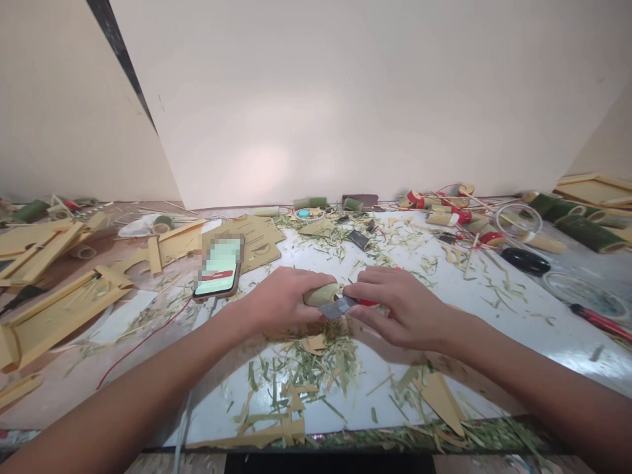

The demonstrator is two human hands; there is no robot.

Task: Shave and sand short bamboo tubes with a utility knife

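Note:
Near the middle of the white work surface (237, 368), my left hand (286, 296) is wrapped round a short, pale green bamboo piece (320, 295). My right hand (390, 299) grips a cutter by its red handle (366, 302), mostly hidden under the fingers. Its grey blade (336, 307) lies against the near side of the bamboo's right end. The two hands face each other, a small gap apart. Green and pale shavings (316, 368) are scattered beneath and in front of them.
A lit phone (218, 266) leans left of my hands, by cut cardboard (254, 240). Cardboard trays (59, 316) lie further left. At the right are green bamboo tubes (587, 232), a black mouse-shaped object (526, 261) and a red-handled tool (600, 321). A white panel (345, 99) stands behind.

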